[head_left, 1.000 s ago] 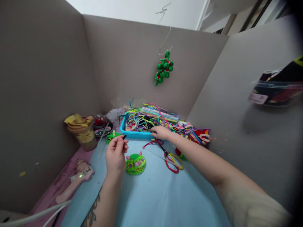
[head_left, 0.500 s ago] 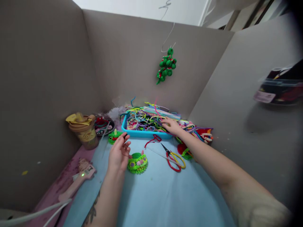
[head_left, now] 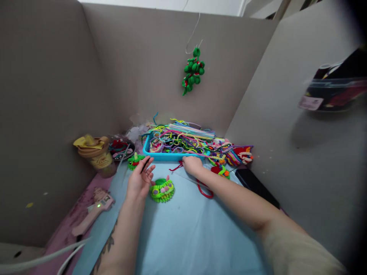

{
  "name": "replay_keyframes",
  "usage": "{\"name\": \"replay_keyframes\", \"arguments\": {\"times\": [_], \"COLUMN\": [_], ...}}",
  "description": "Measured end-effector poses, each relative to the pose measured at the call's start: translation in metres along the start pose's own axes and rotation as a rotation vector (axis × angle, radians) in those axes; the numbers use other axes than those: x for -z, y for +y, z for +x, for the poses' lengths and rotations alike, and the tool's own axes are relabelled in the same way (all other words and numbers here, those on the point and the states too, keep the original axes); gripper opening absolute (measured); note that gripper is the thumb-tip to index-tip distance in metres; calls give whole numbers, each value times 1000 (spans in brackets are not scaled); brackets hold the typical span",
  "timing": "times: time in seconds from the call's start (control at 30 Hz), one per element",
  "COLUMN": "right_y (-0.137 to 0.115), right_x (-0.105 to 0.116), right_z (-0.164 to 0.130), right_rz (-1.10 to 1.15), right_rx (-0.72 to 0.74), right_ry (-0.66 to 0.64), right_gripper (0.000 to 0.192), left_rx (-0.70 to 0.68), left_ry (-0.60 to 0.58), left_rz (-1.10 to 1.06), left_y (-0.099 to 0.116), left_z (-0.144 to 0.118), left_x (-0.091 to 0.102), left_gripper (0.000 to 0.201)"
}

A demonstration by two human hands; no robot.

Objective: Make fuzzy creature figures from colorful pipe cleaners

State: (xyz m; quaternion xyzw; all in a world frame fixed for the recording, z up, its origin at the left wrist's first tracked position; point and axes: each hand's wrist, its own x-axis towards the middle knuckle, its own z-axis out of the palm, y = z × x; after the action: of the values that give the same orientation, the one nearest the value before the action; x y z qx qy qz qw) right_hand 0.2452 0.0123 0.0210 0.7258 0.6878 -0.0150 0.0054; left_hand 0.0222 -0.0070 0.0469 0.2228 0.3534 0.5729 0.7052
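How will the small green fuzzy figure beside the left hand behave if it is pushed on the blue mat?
The green pipe-cleaner figure looks small and fuzzy, so probably light. Its flat, wide base suggests it slides rather than tips. Its fuzz may catch slightly on the blue mat.

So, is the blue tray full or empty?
Full. The blue tray is heaped with colourful pipe cleaners, and some stick out over its far rim.

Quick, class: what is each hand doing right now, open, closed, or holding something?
Left hand: pinches a thin black piece.
Right hand: closed, knuckles up, over the red pipe cleaner; grip cannot be told.
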Motion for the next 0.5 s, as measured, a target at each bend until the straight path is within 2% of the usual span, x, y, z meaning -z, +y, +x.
{"name": "replay_keyframes", "arguments": {"times": [0.13,0.23,0.4,0.5], "right_y": [12,24,25,19], "right_x": [10,12,-4,-12], "right_z": [-9,-16,-11,-4], "right_rz": [76,77,90,111], "right_rx": [28,15,-26,-40], "right_ry": [86,57,-43,-32], "right_gripper": [29,29,28,27], "left_rx": [-68,-53,-129,-175], "left_ry": [-14,-9,-93,-34], "left_rz": [152,292,333,282], "left_y": [-7,-14,-10,-3], "left_z": [12,18,18,19], "left_x": [6,6,8,15], "left_gripper": [26,35,40,36]}}
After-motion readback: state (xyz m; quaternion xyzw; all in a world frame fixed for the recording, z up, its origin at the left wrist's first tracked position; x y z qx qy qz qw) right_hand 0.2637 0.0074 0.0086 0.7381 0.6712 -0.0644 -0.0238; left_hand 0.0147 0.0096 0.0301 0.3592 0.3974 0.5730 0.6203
